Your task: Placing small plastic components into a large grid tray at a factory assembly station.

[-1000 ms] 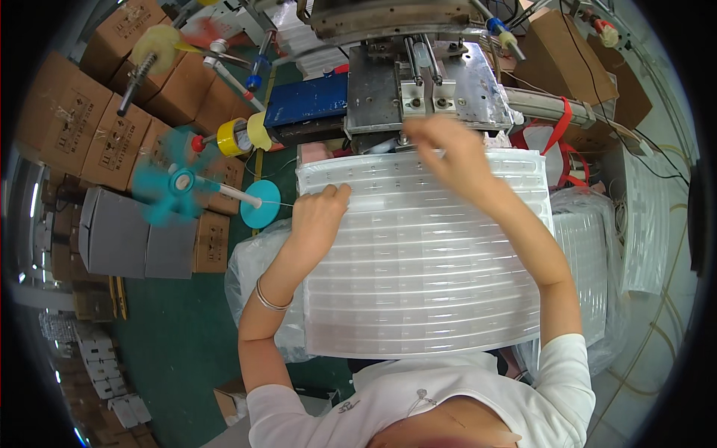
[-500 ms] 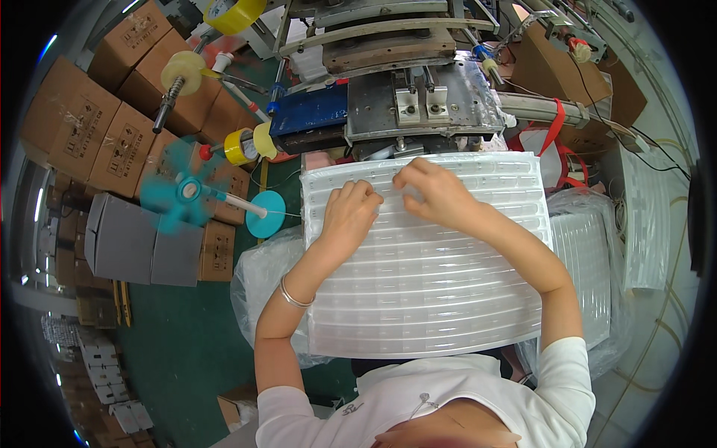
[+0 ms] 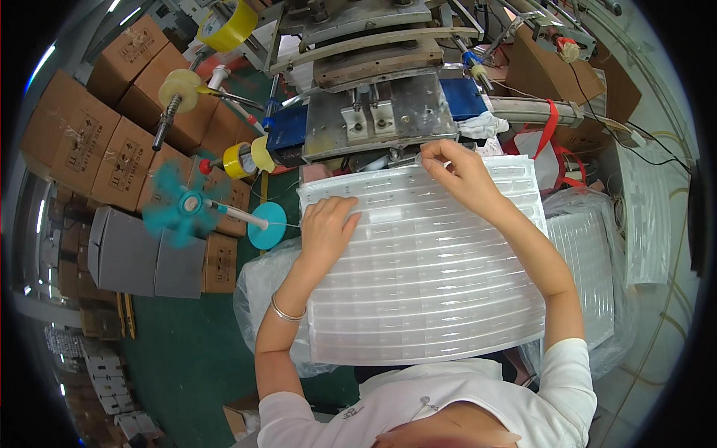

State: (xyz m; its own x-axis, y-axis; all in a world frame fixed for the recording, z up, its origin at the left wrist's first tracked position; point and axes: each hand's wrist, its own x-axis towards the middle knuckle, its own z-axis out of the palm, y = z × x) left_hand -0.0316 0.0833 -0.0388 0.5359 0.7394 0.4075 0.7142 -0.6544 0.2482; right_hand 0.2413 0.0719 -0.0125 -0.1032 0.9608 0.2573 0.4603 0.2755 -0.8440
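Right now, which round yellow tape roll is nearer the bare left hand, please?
The lower yellow tape roll, beside the round red knob; the upper yellow roll is near the picture's top, farther from the left hand.

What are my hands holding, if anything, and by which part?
Your left hand lies on the ribbed plastic tray, with no grip visible. Your right hand is curled near the tray's far edge; whether it pinches something small cannot be told.

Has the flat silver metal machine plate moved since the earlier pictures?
Yes, left: the flat silver metal plate now sits closer to the lower round yellow tape roll.
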